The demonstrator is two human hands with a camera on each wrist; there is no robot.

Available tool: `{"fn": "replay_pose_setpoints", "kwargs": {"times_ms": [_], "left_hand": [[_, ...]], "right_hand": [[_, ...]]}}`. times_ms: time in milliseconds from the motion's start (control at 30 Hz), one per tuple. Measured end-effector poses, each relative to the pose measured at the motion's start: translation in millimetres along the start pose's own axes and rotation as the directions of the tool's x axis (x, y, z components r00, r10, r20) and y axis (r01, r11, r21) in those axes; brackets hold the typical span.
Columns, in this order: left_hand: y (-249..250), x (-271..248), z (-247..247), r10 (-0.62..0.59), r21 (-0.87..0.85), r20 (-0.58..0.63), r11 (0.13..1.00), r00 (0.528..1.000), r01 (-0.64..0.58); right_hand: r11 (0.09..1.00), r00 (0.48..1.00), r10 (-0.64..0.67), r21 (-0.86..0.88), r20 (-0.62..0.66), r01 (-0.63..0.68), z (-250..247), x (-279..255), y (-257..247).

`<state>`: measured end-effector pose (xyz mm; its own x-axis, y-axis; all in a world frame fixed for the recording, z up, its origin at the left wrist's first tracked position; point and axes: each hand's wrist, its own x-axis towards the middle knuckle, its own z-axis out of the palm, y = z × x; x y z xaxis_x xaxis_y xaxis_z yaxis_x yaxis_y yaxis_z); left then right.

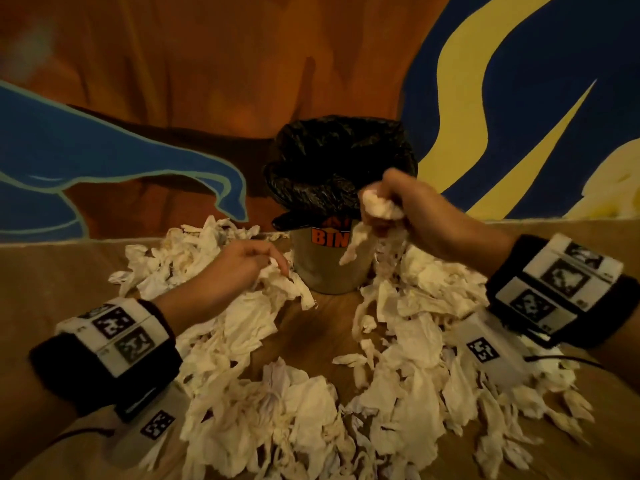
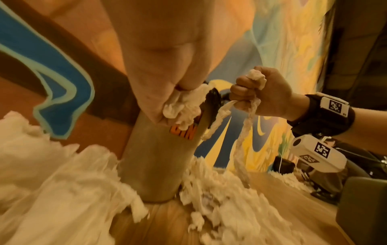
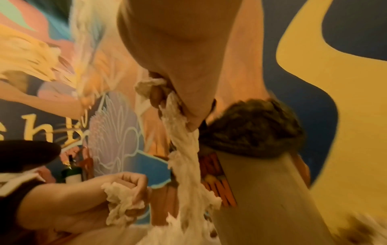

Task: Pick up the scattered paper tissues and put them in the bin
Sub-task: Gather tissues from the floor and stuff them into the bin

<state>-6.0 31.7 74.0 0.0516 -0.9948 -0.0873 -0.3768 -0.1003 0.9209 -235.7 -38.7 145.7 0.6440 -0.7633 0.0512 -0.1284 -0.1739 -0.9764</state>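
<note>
I saw dim, warm orange light throughout. Both wrist views were smeared by motion blur, worst over the crumpled white paper tissues [image 2: 62, 190]; the head view bowed at its edges.

1. Cream-white, crumpled: tissues [image 1: 242, 327] under and around both hands.
2. Grey with orange lettering, black liner [image 1: 339, 161]: bin [image 1: 325, 268] between the hands.
3. Orange, blue and yellow swirls: wall mural [image 1: 519, 81] beyond the hands.

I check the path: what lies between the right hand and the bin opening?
Nothing: in the head view the right hand holds its tissues right beside the bin liner rim.
</note>
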Motion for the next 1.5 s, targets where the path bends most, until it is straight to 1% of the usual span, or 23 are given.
{"fn": "replay_pose_setpoints", "kwargs": {"times_ms": [67,167,267,367,467,500,533,600,667,733,767,833,900,967,1067,1100,1133,1233,1300,1333,1400,1467,1500], "left_hand": [[20,3,-9,0.012,-0.065,-0.062,0.998,0.998,-0.016],[47,8,-22,0.008,-0.247,-0.128,0.968,0.992,-0.040],[65,17,-30,0.002,-0.330,-0.210,0.941,0.978,-0.073],[79,24,-30,0.071,-0.258,-0.302,0.954,0.951,-0.153],[93,30,-23,0.222,-0.152,-0.323,0.947,0.920,-0.282],[99,33,-21,0.265,-0.120,-0.334,0.940,0.905,-0.319],[105,36,-19,0.297,-0.092,-0.351,0.933,0.888,-0.348],[115,46,-14,0.339,-0.046,-0.388,0.922,0.857,-0.385],[122,56,-9,0.351,0.032,-0.400,0.929,0.847,-0.370],[125,66,-4,0.312,0.066,-0.394,0.948,0.864,-0.313],[125,71,-1,0.289,0.073,-0.382,0.956,0.878,-0.283],[125,79,3,0.271,0.092,-0.382,0.962,0.883,-0.255],[126,87,7,0.290,0.116,-0.410,0.957,0.865,-0.266],[128,95,11,0.285,0.143,-0.357,0.958,0.890,-0.250],[127,102,20,0.176,0.348,-0.136,0.930,0.975,-0.119],[127,101,22,0.156,0.433,-0.124,0.897,0.980,-0.088],[126,100,23,0.183,0.486,-0.144,0.869,0.973,-0.091],[121,87,22,0.380,0.500,-0.248,0.838,0.891,-0.218],[109,75,22,0.528,0.500,-0.269,0.791,0.805,-0.352],[101,68,23,0.606,0.526,-0.254,0.741,0.754,-0.417],[81,49,29,0.721,0.593,-0.172,0.620,0.672,-0.513],[56,30,37,0.770,0.654,-0.029,0.497,0.637,-0.571],[42,22,43,0.771,0.675,0.048,0.444,0.635,-0.590]], "right_hand": [[0.995,0.997,-0.067,0.069,-0.044,0.070,-2,10,-27],[0.969,0.960,-0.184,0.125,-0.209,0.213,-7,29,-64],[0.919,0.855,-0.348,0.043,-0.384,0.393,-16,53,-86],[0.866,0.729,-0.471,-0.106,-0.497,0.488,-31,85,-97],[0.799,0.612,-0.600,-0.352,-0.515,0.487,-43,106,-93],[0.766,0.599,-0.642,-0.433,-0.479,0.475,-45,111,-86],[0.746,0.628,-0.654,-0.497,-0.422,0.444,-47,114,-78],[0.711,0.759,-0.578,-0.642,-0.301,0.287,-49,118,-58],[0.608,0.897,-0.400,-0.787,-0.188,0.107,-52,117,-37],[0.532,0.988,-0.130,-0.847,-0.081,0.000,-50,108,-20],[0.499,0.999,0.019,-0.865,-0.033,-0.038,-48,104,-15],[0.396,0.970,0.241,-0.914,0.013,-0.086,-43,96,-13],[0.340,0.960,0.281,-0.936,0.008,-0.092,-42,91,-18],[0.368,0.978,0.206,-0.926,-0.007,-0.084,-44,85,-28],[0.503,0.995,-0.044,-0.862,-0.088,-0.054,-45,66,-41],[0.563,0.983,-0.142,-0.826,-0.120,-0.020,-42,57,-43],[0.614,0.964,-0.224,-0.789,-0.145,0.024,-39,47,-44],[0.678,0.924,-0.359,-0.718,-0.133,0.160,-26,17,-39],[0.682,0.929,-0.366,-0.695,-0.053,0.229,-22,3,-26],[0.677,0.937,-0.349,-0.692,-0.001,0.252,-20,-3,-17],[0.646,0.951,-0.282,-0.708,0.126,0.285,-17,-13,6],[0.603,0.952,-0.181,-0.737,0.245,0.304,-13,-19,38],[0.591,0.952,-0.126,-0.750,0.279,0.298,-11,-21,57]]}}
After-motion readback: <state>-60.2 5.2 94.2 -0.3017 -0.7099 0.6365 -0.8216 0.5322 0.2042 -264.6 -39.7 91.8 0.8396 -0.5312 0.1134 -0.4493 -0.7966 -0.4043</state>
